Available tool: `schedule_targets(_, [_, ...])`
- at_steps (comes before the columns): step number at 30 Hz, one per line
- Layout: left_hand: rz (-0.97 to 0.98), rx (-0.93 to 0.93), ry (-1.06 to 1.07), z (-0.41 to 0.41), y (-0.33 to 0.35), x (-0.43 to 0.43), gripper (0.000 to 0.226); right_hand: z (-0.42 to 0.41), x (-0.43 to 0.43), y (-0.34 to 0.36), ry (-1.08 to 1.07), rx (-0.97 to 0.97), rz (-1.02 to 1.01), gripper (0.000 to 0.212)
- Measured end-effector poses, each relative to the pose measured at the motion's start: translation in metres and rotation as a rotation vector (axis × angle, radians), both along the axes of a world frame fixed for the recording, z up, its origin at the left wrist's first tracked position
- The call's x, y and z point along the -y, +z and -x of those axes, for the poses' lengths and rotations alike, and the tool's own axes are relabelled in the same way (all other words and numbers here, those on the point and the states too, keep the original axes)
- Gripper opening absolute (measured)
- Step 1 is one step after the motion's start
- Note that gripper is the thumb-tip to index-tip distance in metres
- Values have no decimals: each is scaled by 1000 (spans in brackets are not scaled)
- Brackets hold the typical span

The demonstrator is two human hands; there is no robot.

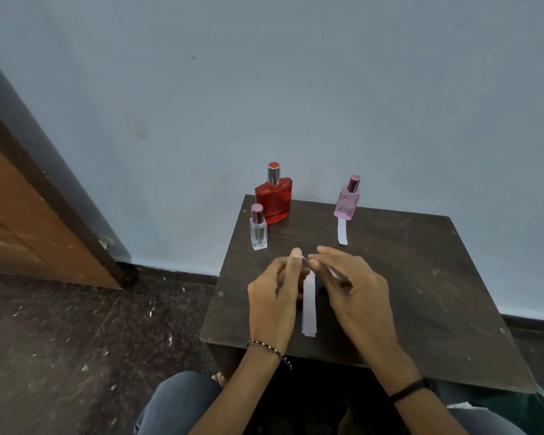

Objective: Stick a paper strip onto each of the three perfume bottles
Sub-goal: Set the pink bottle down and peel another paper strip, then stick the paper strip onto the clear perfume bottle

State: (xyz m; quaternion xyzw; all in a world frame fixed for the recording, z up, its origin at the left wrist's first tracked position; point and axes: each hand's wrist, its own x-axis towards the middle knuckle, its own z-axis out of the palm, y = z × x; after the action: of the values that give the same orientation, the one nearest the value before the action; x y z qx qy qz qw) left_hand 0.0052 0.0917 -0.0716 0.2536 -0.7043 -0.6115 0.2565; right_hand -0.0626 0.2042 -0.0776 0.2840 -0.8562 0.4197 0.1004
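Nearest to us, at six o'clock, we see our knees in grey trousers under the front edge of the dark wooden table [421, 293]; a beaded bracelet [270, 351] rings the left wrist and a black band [409, 391] the right. Above the middle of the table our left hand [272, 296] and right hand [355, 291] meet, fingers curled; both pinch the top end of a white paper strip [308, 304] between thumb and fingertips, the left at about eleven o'clock of the strip, the right at about one o'clock; the strip hangs straight down between the palms, its lower end near the table's front edge, though whether it touches the wood we cannot tell.

Farther on, at eleven o'clock from the hands, the small clear bottle [258, 233] with a pink cap stands upright near the table's left edge; just behind it, close to the back left corner, stands the red bottle [274, 200] with a silver cap. At one o'clock the pink bottle [347, 202] stands upright by the back edge, well apart from the other two; a second paper strip [342, 232] runs from its base toward us across the table. Behind everything rises the pale blue wall [296, 89]; at nine o'clock is a brown wooden door [19, 221].
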Motion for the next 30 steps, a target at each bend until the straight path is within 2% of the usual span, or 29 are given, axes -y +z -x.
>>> schedule_targets(2, [-295, -28, -22, 3, 4, 5, 21, -3, 4, -5, 76, -56, -63, 27])
schedule_targets(4, [-377, -20, -24, 4, 1, 10, 12, -9, 5, -7, 131, -59, -99, 27])
schedule_targets(9, [-256, 17, 88, 2, -7, 19, 13, -14, 10, 5, 205, 55, -98, 35])
schedule_targets(14, [-182, 12, 26, 1, -5, 21, 13, -4, 39, 29, 123, 111, -18, 29])
schedule_targets(17, [-114, 73, 22, 5, -9, 25, 27, 10, 76, 40, 76, 200, -159, 49])
schedule_targets(20, [-78, 100, 8, 6, -10, 26, 22, 24, 107, 42, 90, 336, -296, 66])
schedule_targets(22, [-60, 106, -8, 6, -10, 27, 21, 27, 119, 39, 119, 347, -359, 56])
schedule_targets(24, [-48, 106, -30, 7, -10, 27, 23, 29, 122, 34, 142, 271, -400, 39])
schedule_targets(26, [-53, 91, -45, 6, -9, 25, 22, 30, 115, 35, 149, 236, -397, 35])
schedule_targets(30, [-181, 68, -42, 8, -8, 19, 21, 28, 77, 51, 96, 305, -168, 26])
